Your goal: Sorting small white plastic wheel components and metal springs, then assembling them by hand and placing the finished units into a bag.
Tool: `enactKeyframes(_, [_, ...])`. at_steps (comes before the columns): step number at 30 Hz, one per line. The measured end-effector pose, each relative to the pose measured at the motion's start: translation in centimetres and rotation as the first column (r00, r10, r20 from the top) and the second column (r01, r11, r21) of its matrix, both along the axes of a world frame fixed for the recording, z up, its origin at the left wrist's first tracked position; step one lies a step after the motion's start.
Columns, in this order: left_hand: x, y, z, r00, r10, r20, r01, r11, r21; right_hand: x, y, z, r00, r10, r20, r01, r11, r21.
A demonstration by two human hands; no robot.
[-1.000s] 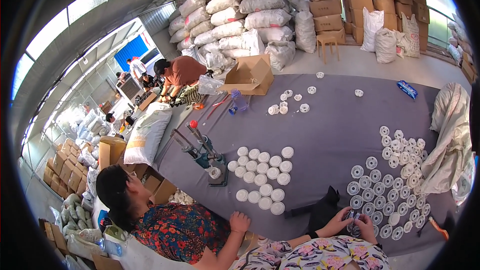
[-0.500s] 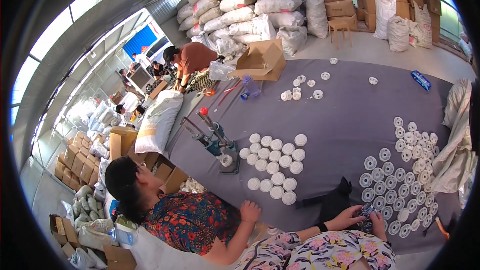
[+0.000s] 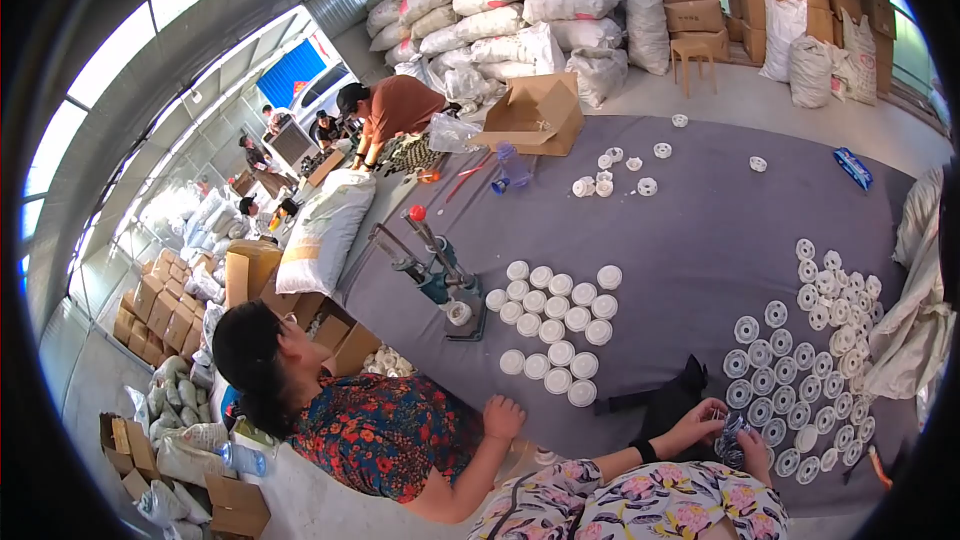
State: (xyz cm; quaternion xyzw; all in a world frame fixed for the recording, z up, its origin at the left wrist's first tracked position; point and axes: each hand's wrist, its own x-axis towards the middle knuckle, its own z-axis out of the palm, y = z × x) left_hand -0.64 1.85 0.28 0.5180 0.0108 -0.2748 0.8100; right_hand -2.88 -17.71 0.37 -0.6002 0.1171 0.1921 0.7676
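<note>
A: Both hands are low and close together here. The left hand [image 3: 697, 423] and the right hand [image 3: 752, 445] meet over a small dark-and-white piece [image 3: 731, 437], and the fingers of both look curled round it, pinching it between them.

B: Can you make out what that piece is?

A: Too small to tell. It sits right between the two sets of fingers, just inboard of the ringed white discs [image 3: 800, 380] laid in rows on the grey mat [image 3: 700, 230].

B: So the step in hand?

A: I'd judge it as working one piece by hand, with finished or waiting ones lying beyond the fingertips. A batch of plain white caps [image 3: 556, 325] sits well off to the left of the fingers, next to a hand press [image 3: 440, 275].

B: And the person in the flowered top?

A: That co-worker's hand [image 3: 502, 418] rests closed on the mat, apart from the worker's own hands.

B: What does the next move call for?

A: A steady pinch, I'd say, and a clear gap among those discs just past the right fingers to set the piece down without nudging its neighbours.
</note>
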Motion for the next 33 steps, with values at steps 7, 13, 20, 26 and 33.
enactKeyframes(7, [-0.3,0.3,0.6,0.929,-0.158,0.334,0.062,0.958,0.279,0.3,-0.5,0.2,0.97,0.199,-0.138,-0.211,0.975,-0.076])
enactKeyframes(13, [-0.2,0.7,2.0,0.994,-0.091,0.059,0.084,0.99,0.11,0.2,-0.2,0.3,0.981,0.144,-0.127,-0.135,0.988,0.08])
enactKeyframes(20, [-0.4,1.9,3.9,0.923,-0.192,-0.335,0.247,0.961,0.127,-1.1,0.1,0.1,0.932,0.239,0.273,-0.074,0.861,-0.503])
enactKeyframes(26, [-1.3,1.2,0.0,0.906,-0.232,0.354,0.112,0.938,0.327,-0.8,-0.3,2.8,0.966,0.253,-0.047,-0.256,0.929,-0.269])
enactKeyframes(33, [0.6,2.3,2.8,0.938,-0.227,-0.261,0.251,0.966,0.062,1.1,0.7,4.0,0.88,0.264,0.395,-0.016,0.848,-0.53])
